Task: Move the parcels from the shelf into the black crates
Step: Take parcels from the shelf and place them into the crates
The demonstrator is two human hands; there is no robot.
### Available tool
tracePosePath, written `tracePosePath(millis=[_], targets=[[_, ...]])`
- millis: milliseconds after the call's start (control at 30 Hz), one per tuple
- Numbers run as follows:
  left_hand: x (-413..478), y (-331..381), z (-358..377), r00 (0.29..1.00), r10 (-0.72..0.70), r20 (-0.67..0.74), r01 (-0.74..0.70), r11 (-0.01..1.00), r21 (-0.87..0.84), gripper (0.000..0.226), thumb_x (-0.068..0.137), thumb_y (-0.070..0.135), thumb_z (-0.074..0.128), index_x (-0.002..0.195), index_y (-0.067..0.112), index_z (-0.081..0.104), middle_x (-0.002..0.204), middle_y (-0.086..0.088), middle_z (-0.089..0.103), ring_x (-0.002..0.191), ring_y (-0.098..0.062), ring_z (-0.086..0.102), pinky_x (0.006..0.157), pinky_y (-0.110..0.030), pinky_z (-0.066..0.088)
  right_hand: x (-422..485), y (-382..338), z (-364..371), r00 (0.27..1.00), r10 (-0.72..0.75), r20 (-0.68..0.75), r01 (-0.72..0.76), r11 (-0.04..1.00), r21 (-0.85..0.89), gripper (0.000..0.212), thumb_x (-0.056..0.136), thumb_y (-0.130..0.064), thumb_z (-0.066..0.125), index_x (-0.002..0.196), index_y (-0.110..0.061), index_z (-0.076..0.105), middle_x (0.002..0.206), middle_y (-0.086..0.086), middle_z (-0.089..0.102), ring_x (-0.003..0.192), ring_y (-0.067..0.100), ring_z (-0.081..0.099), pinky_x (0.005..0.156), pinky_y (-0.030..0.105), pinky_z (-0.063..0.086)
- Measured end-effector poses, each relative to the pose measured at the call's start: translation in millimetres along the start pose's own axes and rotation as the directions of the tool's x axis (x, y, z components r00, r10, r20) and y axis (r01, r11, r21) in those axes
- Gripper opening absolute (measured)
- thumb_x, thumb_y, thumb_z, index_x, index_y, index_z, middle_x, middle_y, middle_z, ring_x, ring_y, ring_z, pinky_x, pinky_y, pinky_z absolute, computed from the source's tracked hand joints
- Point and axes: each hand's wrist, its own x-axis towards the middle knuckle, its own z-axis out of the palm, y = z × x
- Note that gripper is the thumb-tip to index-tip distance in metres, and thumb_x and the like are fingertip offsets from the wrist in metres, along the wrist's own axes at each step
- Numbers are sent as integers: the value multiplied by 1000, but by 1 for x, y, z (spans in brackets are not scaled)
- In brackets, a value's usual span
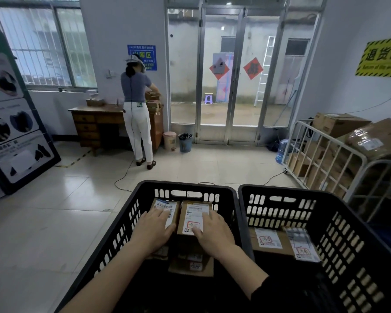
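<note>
1. Inside the left black crate (127,222), two parcels (195,216) lie side by side, long axes pointing away.
2. Left hand (155,227) and right hand (212,230) rest flat on them, fingers spread, not clasping.

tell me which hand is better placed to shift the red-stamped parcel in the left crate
Right. The right hand already lies flat on the red-stamped parcel in the left crate; the left hand rests on the neighbouring barcode parcel.
</note>
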Motion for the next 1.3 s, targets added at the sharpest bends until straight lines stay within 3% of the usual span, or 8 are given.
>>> tracePosePath(millis=[167, 300, 533, 800, 1033, 1200, 1300], targets=[[-32, 16, -19, 999, 43, 19, -43, 999, 25, 51, 94, 45, 38, 137, 18, 40, 139, 1, 47, 130, -16, 40, 110, -32, 31, -43, 7, -26, 1000, 10, -22, -10, 1000, 2, 51, 94, -43, 43, 135, -12, 39, 133, 7, 43, 123, 22, 40, 102, 34, 39], [-61, 32, -35, 996, 90, 21, -91, 995, 36, 46, 93, 46, 40, 130, 19, 46, 133, 0, 51, 125, -17, 44, 108, -32, 34, -88, 15, -45, 998, 47, -46, -48, 999, -14, 55, 95, -42, 43, 139, -10, 34, 140, 8, 39, 132, 24, 35, 107, 34, 32], [-117, 60, -45, 983, 183, 9, -183, 982, 53, 55, 93, 47, 41, 139, 18, 37, 138, -3, 46, 130, -20, 38, 109, -33, 29, -172, 31, -63, 988, 107, -116, -115, 991, -65, 55, 94, -46, 43, 136, -11, 38, 139, 8, 41, 130, 24, 36, 106, 34, 36], [-180, 113, -45, 942, 333, -31, -332, 942, 40, 55, 91, 47, 42, 137, 18, 40, 135, -4, 49, 128, -22, 41, 108, -33, 32, -274, 45, -84, 962, 195, -191, -220, 969, -117, 61, 93, -44, 46, 141, -9, 30, 141, 11, 39, 131, 26, 36, 104, 34, 37], [-229, 177, -39, 864, 503, -30, -502, 864, 29, 53, 91, 47, 42, 136, 19, 40, 133, -2, 50, 127, -21, 41, 107, -31, 32, -369, 69, -104, 916, 335, -220, -375, 910, -178, 57, 94, -38, 48, 140, -8, 32, 143, 12, 37, 133, 27, 33, 111, 35, 28], [-259, 241, -38, 783, 622, 14, -623, 782, 25, 55, 92, 47, 42, 139, 19, 37, 138, -2, 46, 132, -21, 37, 108, -31, 29, -440, 94, -119, 825, 477, -301, -531, 838, -127, 52, 89, -35, 54, 134, -13, 38, 135, 9, 44, 123, 27, 43, 100, 36, 40], [-282, 280, -38, 718, 695, 22, -696, 718, 12, 51, 93, 46, 42, 137, 20, 39, 136, -2, 47, 130, -20, 38, 105, -30, 31, -484, 109, -130, 759, 563, -328, -628, 765, -140, 56, 90, -37, 52, 137, -12, 35, 138, 11, 42, 126, 29, 41, 104, 37, 38]])
